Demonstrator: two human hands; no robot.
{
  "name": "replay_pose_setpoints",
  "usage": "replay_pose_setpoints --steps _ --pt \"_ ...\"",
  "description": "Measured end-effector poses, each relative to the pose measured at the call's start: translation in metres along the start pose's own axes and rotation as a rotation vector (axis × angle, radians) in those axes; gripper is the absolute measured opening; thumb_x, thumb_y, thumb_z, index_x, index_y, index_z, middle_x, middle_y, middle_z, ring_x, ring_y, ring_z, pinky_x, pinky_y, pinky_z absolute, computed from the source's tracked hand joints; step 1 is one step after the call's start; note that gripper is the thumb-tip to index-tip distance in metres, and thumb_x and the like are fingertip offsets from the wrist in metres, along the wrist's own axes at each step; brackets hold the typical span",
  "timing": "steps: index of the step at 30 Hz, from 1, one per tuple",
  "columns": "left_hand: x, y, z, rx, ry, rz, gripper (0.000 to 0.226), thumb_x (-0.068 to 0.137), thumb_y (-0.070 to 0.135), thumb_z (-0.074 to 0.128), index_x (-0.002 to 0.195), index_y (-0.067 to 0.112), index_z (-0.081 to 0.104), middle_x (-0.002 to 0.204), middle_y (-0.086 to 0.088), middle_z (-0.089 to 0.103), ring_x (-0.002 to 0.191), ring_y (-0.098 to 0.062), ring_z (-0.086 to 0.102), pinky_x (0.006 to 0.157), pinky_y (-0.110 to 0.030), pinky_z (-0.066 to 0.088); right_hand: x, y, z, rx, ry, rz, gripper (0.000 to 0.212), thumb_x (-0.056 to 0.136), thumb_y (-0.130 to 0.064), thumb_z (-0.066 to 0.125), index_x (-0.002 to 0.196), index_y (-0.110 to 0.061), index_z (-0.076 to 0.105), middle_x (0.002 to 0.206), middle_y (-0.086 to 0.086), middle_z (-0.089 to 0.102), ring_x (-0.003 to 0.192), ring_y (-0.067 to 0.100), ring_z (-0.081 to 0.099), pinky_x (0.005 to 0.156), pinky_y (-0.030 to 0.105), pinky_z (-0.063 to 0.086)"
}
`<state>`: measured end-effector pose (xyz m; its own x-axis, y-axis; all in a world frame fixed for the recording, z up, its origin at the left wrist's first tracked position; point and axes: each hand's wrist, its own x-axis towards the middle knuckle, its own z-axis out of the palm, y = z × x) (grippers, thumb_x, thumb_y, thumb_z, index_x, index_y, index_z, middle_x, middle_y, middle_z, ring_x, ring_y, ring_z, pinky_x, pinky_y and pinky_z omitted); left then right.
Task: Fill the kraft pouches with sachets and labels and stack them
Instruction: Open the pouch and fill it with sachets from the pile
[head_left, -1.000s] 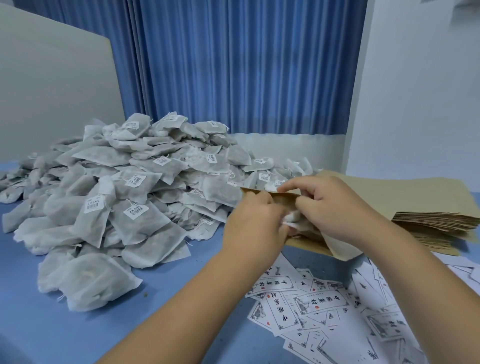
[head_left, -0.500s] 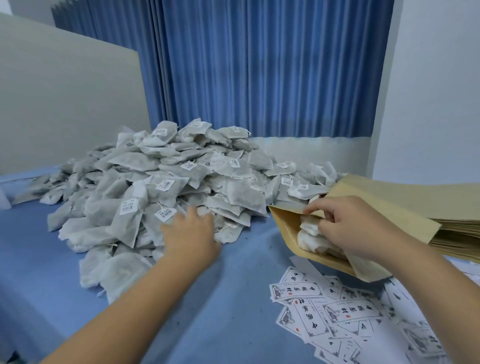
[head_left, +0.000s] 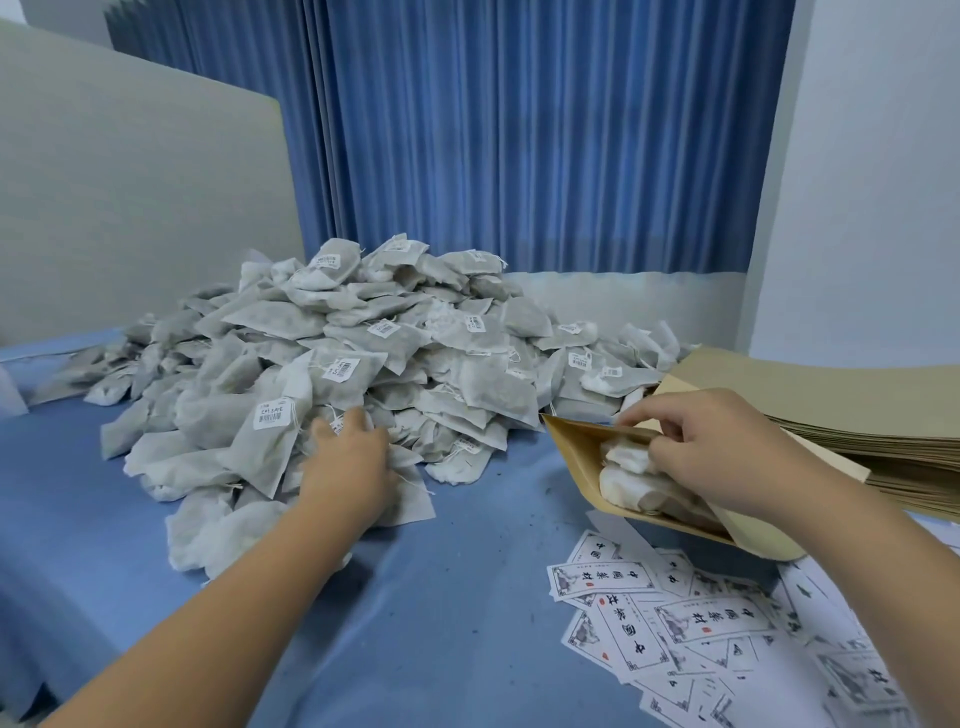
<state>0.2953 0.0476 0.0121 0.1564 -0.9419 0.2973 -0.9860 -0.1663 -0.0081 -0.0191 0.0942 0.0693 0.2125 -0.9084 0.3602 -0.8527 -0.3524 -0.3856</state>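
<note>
Since half a second ago my view has tilted only slightly, while the left hand (head_left: 353, 457) has pushed further into the near edge of the large heap of grey-white mesh sachets (head_left: 363, 364). Its fingertips are buried among them, so I cannot tell whether it has gripped one. I judge it is fetching the next sachet. Just right of the heap, the right hand (head_left: 711, 457) pinches the upper lip of the open brown kraft paper pouch (head_left: 576, 441). It is held tilted with its mouth towards the heap, evidently to keep it open for loading and the carry short. Several bundled white sachets (head_left: 628, 486) already lie inside it. Right of the heap and behind the pouch lies the flat stack of empty kraft pouches (head_left: 831, 395), within reach of that hand. Right of the heap and nearer to me, white printed paper labels (head_left: 639, 623) are scattered on the blue cloth table cover (head_left: 467, 597). They bear bold black Chinese characters, of which I read 中国 with fair confidence, a small red seal and an ink drawing. Sachets in the heap carry small white barcode stickers with digits too small to read.
</note>
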Motion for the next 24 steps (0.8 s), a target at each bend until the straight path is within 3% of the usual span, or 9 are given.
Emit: replay_pose_setpoints --steps 6,9,11,13,16,20,22,24 --pt "-0.007 0.002 -0.008 -0.04 0.176 0.15 0.028 0.091 0.022 0.049 0.115 0.008 0.056 0.13 -0.005 0.049 0.114 -0.029 0.043 0.089 -0.037 0.043 -0.001 0.0 -0.005 0.025 0.04 0.015 0.037 0.08 -0.012 0.054 0.084 -0.048 0.063 0.058 -0.035 0.051 0.06 -0.008 0.049 0.052 0.024 0.032" --pt "-0.023 0.017 -0.014 -0.328 0.319 0.414 0.008 0.081 0.013 0.059 0.085 0.009 0.052 0.103 -0.009 0.054 0.093 -0.031 0.051 0.075 -0.04 0.042 0.0 0.002 -0.005 0.03 0.061 0.023 0.037 0.079 -0.013 0.054 0.081 -0.049 0.063 0.056 -0.026 0.053 0.056 0.003 0.049 0.052 0.026 0.034" --pt "-0.035 0.029 -0.019 -0.462 0.286 0.578 0.021 0.079 0.011 0.061 0.077 0.018 0.04 0.094 -0.001 0.049 0.08 -0.019 0.046 0.067 -0.031 0.04 0.0 0.004 -0.005 0.032 0.087 0.033 0.037 0.077 -0.011 0.054 0.087 -0.044 0.068 0.054 -0.016 0.053 0.055 0.006 0.048 0.052 0.028 0.035" --pt "-0.044 0.039 -0.018 -0.539 0.181 0.699 0.024 0.081 0.011 0.06 0.08 0.023 0.04 0.095 0.004 0.049 0.079 -0.011 0.044 0.07 -0.018 0.037 0.001 0.005 -0.006 0.032 0.104 0.04 0.036 0.077 -0.01 0.054 0.09 -0.04 0.069 0.055 -0.01 0.051 0.057 0.008 0.049 0.052 0.028 0.036" --pt "-0.051 0.048 -0.008 -0.517 0.039 0.744 0.012 0.086 0.018 0.058 0.094 0.019 0.049 0.1 0.006 0.049 0.084 -0.009 0.044 0.074 -0.017 0.034 0.0 0.006 -0.006 0.033 0.11 0.038 0.036 0.077 -0.01 0.054 0.09 -0.039 0.07 0.056 -0.008 0.052 0.058 0.008 0.049 0.052 0.028 0.036" --pt "-0.053 0.052 0.004 -0.358 -0.159 0.663 0.047 0.083 0.034 0.058 0.125 0.031 0.036 0.127 0.014 0.043 0.101 -0.006 0.046 0.08 -0.022 0.039 0.0 0.005 -0.007 0.049 0.109 0.038 0.036 0.078 -0.01 0.055 0.092 -0.039 0.07 0.057 -0.008 0.052 0.057 0.007 0.049 0.052 0.027 0.035" --pt "-0.053 0.053 0.006 -0.314 -0.192 0.645 0.065 0.08 0.035 0.057 0.137 0.038 0.025 0.14 0.016 0.038 0.119 -0.01 0.046 0.09 -0.028 0.043 0.0 0.005 -0.007 0.044 0.107 0.035 0.035 0.078 -0.011 0.054 0.093 -0.038 0.07 0.058 -0.01 0.051 0.058 0.005 0.048 0.051 0.026 0.032" --pt "-0.05 0.055 0.008 -0.335 -0.181 0.6 0.068 0.081 0.035 0.057 0.141 0.035 0.025 0.142 0.011 0.041 0.124 -0.015 0.046 0.094 -0.028 0.041 0.0 0.006 -0.007 0.043 0.106 0.031 0.035 0.079 -0.011 0.054 0.095 -0.038 0.071 0.059 -0.012 0.05 0.06 0.005 0.048 0.052 0.025 0.031"
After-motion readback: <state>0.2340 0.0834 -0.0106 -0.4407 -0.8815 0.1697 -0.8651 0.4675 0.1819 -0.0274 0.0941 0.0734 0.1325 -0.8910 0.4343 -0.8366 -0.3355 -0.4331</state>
